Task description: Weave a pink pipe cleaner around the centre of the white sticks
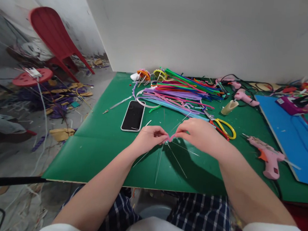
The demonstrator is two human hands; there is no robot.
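Between my two hands is a short pink pipe cleaner (170, 138), at the centre of several thin pale wires (177, 160) that spread out like spokes. My left hand (152, 138) pinches the pipe cleaner and the wires' middle from the left. On the right, the fingertips of my right hand (191, 132) are closed on the pink pipe cleaner's other end. Both hands are just above the green table top (92, 153). A phone (133, 115) with a dark screen lies beyond my left hand. Yellow-handled scissors (223, 128) lie beyond my right wrist.
Bundled coloured pipe cleaners (177, 94) lie along the back. A pink glue gun (269, 156) rests at the right, near a blue board (288, 140). More glue guns and cords lie behind. A red chair (53, 36) and a red stool (33, 77) stand left on the littered floor.
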